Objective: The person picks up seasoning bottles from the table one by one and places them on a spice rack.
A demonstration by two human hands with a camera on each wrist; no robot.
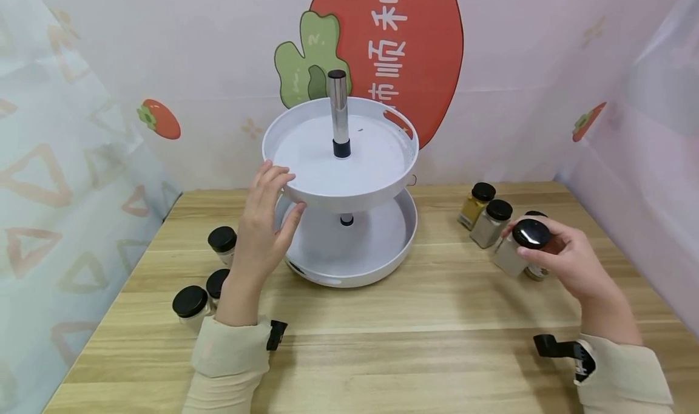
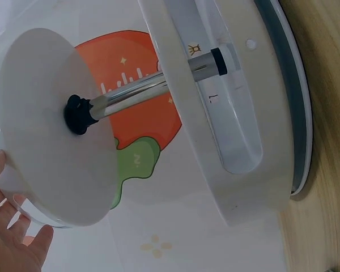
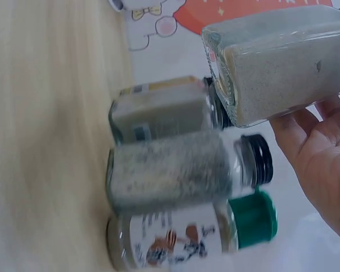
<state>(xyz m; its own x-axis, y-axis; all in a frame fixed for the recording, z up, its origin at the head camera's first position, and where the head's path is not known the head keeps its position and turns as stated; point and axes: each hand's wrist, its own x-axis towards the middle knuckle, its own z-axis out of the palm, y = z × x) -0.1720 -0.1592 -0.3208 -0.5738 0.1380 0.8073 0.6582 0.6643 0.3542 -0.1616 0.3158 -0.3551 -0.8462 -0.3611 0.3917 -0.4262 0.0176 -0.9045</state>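
A two-tier white round tray stand with a chrome post (image 1: 340, 113) is at the middle of the table. My left hand (image 1: 262, 220) is at the left rim of its upper tray (image 1: 311, 171), fingers spread and thumb just below the edge. On the right, my right hand (image 1: 573, 259) grips a square glass spice jar (image 3: 289, 68) with a black lid and pale powder inside. The held jar is raised and tilted, and its base shows in the right wrist view. Beside it stand a speckled grey jar (image 3: 170, 170) and a green-capped labelled jar (image 3: 175, 238).
A yellow spice jar (image 1: 471, 212) and a greyish jar (image 1: 488, 230) stand left of my right hand. Several black-lidded jars (image 1: 189, 302) stand at the left, partly behind my left forearm. A printed cloth (image 1: 218, 50) hangs behind the table.
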